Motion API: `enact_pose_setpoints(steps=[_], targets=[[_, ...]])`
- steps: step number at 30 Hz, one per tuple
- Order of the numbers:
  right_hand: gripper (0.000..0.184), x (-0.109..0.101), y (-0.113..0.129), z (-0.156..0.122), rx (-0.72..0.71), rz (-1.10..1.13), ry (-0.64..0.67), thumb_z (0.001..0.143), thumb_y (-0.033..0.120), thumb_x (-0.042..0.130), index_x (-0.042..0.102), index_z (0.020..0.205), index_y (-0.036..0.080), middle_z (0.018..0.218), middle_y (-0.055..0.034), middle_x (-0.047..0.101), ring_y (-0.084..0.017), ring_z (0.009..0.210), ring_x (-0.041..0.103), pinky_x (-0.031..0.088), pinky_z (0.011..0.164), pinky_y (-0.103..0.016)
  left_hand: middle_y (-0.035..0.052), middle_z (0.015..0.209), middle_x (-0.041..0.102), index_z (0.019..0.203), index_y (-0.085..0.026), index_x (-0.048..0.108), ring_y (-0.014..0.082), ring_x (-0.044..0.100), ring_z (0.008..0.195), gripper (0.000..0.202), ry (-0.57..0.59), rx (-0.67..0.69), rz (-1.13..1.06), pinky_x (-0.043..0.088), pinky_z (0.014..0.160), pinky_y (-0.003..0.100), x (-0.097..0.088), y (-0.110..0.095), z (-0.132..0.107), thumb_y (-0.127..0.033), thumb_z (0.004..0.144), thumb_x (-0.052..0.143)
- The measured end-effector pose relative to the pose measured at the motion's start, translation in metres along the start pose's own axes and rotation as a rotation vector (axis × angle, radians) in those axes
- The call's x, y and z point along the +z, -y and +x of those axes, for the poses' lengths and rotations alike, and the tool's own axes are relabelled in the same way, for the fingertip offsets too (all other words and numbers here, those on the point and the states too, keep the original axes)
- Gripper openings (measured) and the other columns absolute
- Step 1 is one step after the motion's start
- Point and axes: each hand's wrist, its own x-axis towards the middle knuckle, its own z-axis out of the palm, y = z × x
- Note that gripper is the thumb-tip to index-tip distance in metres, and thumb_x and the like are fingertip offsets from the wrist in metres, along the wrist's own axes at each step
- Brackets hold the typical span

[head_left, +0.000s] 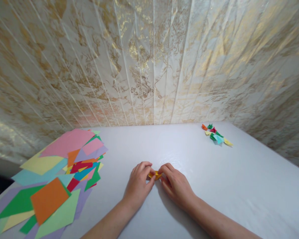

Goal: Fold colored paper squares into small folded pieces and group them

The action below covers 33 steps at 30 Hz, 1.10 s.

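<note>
A small folded piece of yellow-orange paper (155, 175) is held between my two hands, low over the white table (174, 149). My left hand (140, 179) pinches its left end between thumb and fingers. On the other end, the fingers of my right hand (174, 181) are closed in a pinch. Fingertips cover both ends of the paper, so only its middle shows.
Many coloured paper sheets and scraps lie in a loose pile at the left, among them an orange square (49, 200) and a pink sheet (68, 142). Several small folded paper pieces (218, 138) sit at the back right. A gold-patterned curtain (144, 73) hangs behind the table.
</note>
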Motion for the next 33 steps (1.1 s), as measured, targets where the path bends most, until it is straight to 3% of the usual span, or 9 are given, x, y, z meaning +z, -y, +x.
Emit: enact_pose_setpoints(steps=[20, 25, 29, 33], targets=[[0.016, 0.001, 0.004, 0.002, 0.018, -0.071, 0.06, 0.087, 0.01, 0.048, 0.059, 0.092, 0.021, 0.097, -0.0026, 0.062, -0.016, 0.08, 0.059, 0.04, 0.072, -0.026, 0.0026, 0.1, 0.062, 0.083, -0.022, 0.054, 0.0216, 0.058, 0.1, 0.013, -0.007, -0.068, 0.148, 0.046, 0.09, 0.04, 0.004, -0.019, 0.005, -0.009, 0.086, 0.052], [0.025, -0.002, 0.004, 0.0, 0.016, -0.01, 0.04, 0.084, 0.006, 0.047, 0.06, 0.098, 0.022, 0.101, -0.0027, 0.061, -0.015, 0.081, 0.06, 0.042, 0.072, -0.025, 0.0041, 0.105, 0.062, 0.088, -0.022, 0.055, 0.0225, 0.058, 0.105, 0.013, -0.059, -0.048, 0.011, 0.047, 0.094, 0.043, 0.006, -0.01, 0.001, -0.01, 0.083, 0.054], [0.03, -0.001, 0.002, -0.001, 0.008, 0.012, -0.001, 0.081, 0.003, 0.045, 0.057, 0.101, 0.023, 0.102, -0.0029, 0.061, -0.014, 0.075, 0.058, 0.042, 0.07, -0.024, 0.0051, 0.112, 0.06, 0.093, -0.023, 0.054, 0.0203, 0.057, 0.111, 0.016, -0.149, -0.051, -0.173, 0.05, 0.093, 0.04, 0.005, 0.0, -0.001, -0.01, 0.085, 0.049], [0.032, -0.001, 0.0, -0.001, 0.009, 0.025, -0.021, 0.079, 0.002, 0.044, 0.055, 0.1, 0.023, 0.101, -0.0028, 0.061, -0.014, 0.071, 0.057, 0.041, 0.067, -0.023, 0.0038, 0.102, 0.061, 0.093, -0.023, 0.054, 0.0189, 0.061, 0.1, 0.013, -0.199, -0.088, -0.211, 0.053, 0.086, 0.036, 0.002, 0.001, 0.0, -0.013, 0.086, 0.049]])
